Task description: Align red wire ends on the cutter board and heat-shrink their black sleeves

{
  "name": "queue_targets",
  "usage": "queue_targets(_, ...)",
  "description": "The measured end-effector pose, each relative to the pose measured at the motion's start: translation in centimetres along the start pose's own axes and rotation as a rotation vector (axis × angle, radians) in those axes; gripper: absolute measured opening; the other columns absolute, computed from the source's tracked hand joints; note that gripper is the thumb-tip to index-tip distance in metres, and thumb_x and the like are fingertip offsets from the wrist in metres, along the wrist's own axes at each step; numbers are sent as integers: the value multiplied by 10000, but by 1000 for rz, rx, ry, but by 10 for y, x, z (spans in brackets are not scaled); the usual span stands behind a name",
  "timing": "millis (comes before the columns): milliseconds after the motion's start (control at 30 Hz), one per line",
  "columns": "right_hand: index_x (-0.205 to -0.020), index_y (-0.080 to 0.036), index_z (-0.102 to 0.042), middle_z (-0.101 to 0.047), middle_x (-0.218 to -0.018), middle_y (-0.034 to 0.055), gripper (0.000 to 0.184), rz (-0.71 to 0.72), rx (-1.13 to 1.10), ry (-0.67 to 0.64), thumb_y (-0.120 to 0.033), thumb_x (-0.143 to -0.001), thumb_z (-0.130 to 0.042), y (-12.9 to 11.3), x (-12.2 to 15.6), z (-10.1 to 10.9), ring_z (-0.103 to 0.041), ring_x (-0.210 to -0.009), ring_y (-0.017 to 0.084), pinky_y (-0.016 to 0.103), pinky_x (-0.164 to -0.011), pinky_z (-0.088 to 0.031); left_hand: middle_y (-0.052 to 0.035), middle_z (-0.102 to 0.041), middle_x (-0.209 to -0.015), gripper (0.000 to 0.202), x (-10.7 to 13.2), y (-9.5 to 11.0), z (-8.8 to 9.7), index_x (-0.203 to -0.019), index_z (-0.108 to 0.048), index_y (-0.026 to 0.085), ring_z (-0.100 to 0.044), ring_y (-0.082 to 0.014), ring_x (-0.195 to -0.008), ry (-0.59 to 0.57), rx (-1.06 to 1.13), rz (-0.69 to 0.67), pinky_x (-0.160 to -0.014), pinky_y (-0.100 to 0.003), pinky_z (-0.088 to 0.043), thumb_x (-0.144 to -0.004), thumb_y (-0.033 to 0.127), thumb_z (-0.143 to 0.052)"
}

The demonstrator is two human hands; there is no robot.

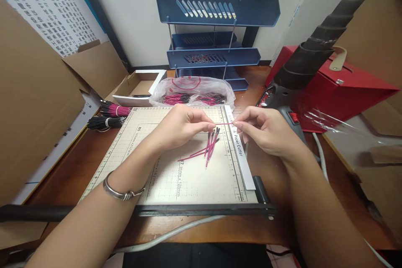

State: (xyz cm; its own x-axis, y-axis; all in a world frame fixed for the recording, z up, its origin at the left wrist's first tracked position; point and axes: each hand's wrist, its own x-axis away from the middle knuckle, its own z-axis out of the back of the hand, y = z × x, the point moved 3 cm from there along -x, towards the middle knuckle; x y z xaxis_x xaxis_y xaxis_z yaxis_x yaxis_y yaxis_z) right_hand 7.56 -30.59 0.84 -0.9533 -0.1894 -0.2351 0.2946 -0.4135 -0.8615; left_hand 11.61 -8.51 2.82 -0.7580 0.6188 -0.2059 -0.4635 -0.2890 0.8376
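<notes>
A thin magenta wire [224, 123] stretches level between my two hands, over the right part of a paper cutter's gridded board [132, 171]. My left hand [185, 125] pinches its left end between thumb and fingers. At the other end, my right hand [260, 130] pinches it by the cutter's white guide strip [240, 148]. Just below my left fingertips, a small loose pile of magenta wires [210, 149] with black ends lies on the board. The tips of the held wire are covered by my fingers.
Behind the board sits a plastic bag [194, 88] of similar wires. Tied wire bundles [109, 115] lie left, near an open box [136, 86]. Blue tiered trays [213, 56] stand at the back. A heat gun [287, 81] and red box [339, 88] are right. The cutter's black arm [201, 210] crosses the front.
</notes>
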Motion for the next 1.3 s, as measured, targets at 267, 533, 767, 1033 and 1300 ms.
queue_targets(267, -810, -200, -683, -643, -609, -5, 186, -22, -20, 7, -370, -870, -729, -5, 1, 0, -596, -519, 139, 280, -493, -434, -14, -790, -771, 99, 1, 0, 1, -838, -811, 194, -725, -153, -729, -1, 22, 9, -729, -250, -556, -881, 239, -733)
queue_targets(533, -823, -216, -761, -705, -700, 13, 156, 6, 24, 30, -368, -853, -742, -7, 3, 4, -615, -594, 137, 279, -556, -466, -34, -798, -923, 243, 4, 3, 14, -922, -803, 190, -712, -180, -842, -8, -96, 26, -697, -249, -526, -907, 407, -696)
queue_targets(767, -849, -203, -786, -699, -689, 11, 152, 78, 163, -53, -325, -877, -700, -15, -2, -16, -567, -602, 119, 267, -560, -399, -4, -770, -816, 217, 2, 1, 0, -863, -800, 199, -658, -145, -758, -120, -151, -24, -677, -248, -467, -928, 359, -669)
queue_targets(1033, -1045, -202, -760, -743, -1012, 47, 235, 114, 307, -14, -264, -947, -555, -7, -5, -20, -633, -860, 171, 320, -771, -452, 4, -769, -803, 174, 1, -9, 4, -858, -796, 219, -643, -153, -713, -109, -398, 20, -660, -281, -427, -900, 305, -650)
queue_targets(1300, -1189, -301, -722, -669, -1342, -27, 533, 263, 563, -288, -29, -779, -519, -19, 1, -43, -465, -1255, 279, 509, -1050, -274, -41, -766, -831, 192, 1, -22, 26, -861, -783, 229, -628, -222, -717, 26, -772, 208, -641, -329, -378, -884, 344, -630)
